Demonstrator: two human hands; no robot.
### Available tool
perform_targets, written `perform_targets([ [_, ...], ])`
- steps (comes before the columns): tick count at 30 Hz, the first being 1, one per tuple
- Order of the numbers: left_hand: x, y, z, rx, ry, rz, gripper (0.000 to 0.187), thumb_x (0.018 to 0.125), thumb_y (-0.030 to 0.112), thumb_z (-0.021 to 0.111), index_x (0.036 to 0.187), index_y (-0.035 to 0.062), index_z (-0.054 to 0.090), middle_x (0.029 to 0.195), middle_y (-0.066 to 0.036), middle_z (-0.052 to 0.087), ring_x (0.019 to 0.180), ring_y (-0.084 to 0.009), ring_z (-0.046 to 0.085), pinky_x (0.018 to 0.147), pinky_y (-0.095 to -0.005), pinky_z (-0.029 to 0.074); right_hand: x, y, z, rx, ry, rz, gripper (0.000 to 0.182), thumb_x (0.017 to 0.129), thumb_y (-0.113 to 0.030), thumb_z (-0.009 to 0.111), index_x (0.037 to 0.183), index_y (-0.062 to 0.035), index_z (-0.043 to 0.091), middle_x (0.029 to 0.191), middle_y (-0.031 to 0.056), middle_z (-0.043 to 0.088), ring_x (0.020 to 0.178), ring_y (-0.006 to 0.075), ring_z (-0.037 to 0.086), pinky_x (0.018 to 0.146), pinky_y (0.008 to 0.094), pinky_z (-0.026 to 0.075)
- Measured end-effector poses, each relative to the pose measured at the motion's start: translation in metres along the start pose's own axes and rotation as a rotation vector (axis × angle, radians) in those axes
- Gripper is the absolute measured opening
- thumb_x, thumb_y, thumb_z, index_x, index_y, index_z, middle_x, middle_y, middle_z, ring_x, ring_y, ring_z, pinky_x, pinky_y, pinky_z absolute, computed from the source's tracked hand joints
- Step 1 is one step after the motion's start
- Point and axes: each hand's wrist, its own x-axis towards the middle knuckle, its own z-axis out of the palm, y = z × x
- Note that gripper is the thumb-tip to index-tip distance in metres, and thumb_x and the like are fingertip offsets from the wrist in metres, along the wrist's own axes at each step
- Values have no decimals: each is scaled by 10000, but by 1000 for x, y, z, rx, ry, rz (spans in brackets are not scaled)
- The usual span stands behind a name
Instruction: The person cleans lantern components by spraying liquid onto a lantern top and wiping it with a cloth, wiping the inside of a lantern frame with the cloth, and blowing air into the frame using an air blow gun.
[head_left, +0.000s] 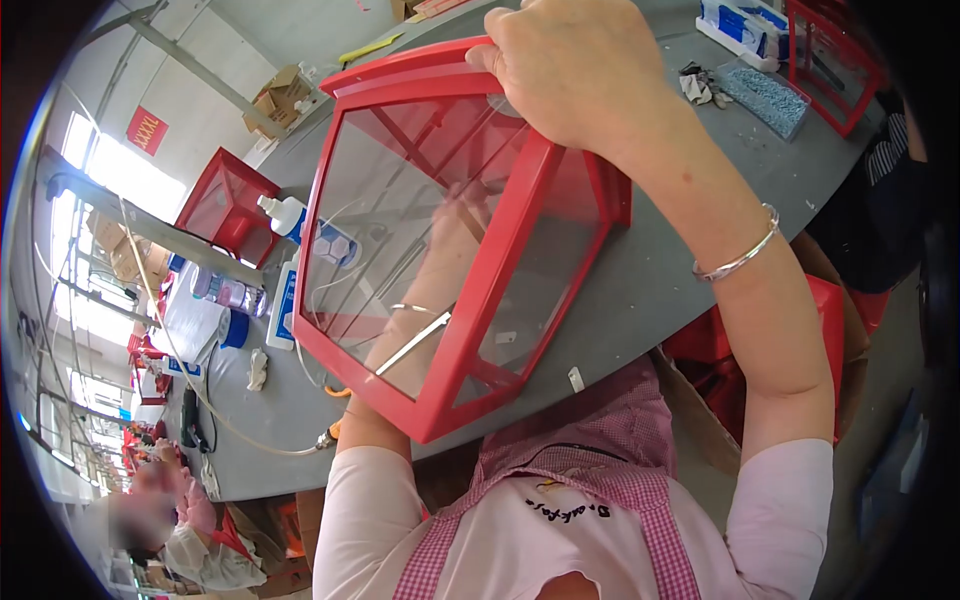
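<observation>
We hold one red-framed, clear-panelled, lantern-shaped case (500, 272), tilted over the grey worktop (645, 265). Right hand (570, 70): clamped on its upper rim. Left hand (465, 207): seen through its panels, grip unclear.

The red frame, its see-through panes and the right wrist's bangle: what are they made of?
Red frame: painted metal or plastic, satin, by its soft highlights.
Panes: glass or clear plastic, glossy, with reflections, left arm visible through.
Bangle: probably metal, polished silver-coloured, with bright glints.
</observation>
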Motion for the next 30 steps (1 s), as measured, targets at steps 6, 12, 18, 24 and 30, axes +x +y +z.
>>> perform_targets([
  [6, -57, 62, 9, 671, 289, -326, 310, 920, 203, 539, 1191, 75, 620, 1255, -143, 616, 1189, -264, 575, 955, -353, 490, 24, 3, -29, 265, -459, 87, 311, 909, -336, 607, 746, -95, 715, 726, 98, 699, 704, 254, 690, 665, 381, 503],
  [12, -158, 125, -19, 849, -200, -6, 285, 808, 118, 646, 1089, 74, 663, 1089, -119, 656, 979, -266, 636, 806, -361, 517, 23, 8, -27, 215, -457, 64, 219, 852, -223, 584, 740, -105, 731, 737, 95, 712, 716, 223, 703, 635, 367, 508],
  [18, -159, 159, 35, 811, -477, 230, 351, 667, -90, 671, 999, 21, 693, 1048, -154, 654, 964, -325, 651, 803, -378, 538, 19, 6, -21, 214, -420, 58, 199, 815, -187, 570, 751, -105, 740, 736, 92, 717, 701, 219, 704, 627, 359, 513],
  [24, -82, 94, 11, 131, 28, -130, 376, 686, -108, 598, 1014, 36, 713, 1056, -156, 654, 992, -348, 653, 836, -419, 545, 22, 6, -23, 191, -441, 60, 200, 818, -195, 573, 758, -103, 740, 747, 102, 720, 696, 234, 703, 636, 364, 518],
  [30, -84, 119, 57, 866, -122, 321, 355, 699, -62, 593, 1004, 65, 723, 988, -148, 656, 955, -331, 658, 818, -411, 547, 23, 9, -21, 206, -407, 80, 199, 823, -195, 568, 756, -103, 731, 750, 103, 718, 713, 239, 705, 646, 377, 518],
])
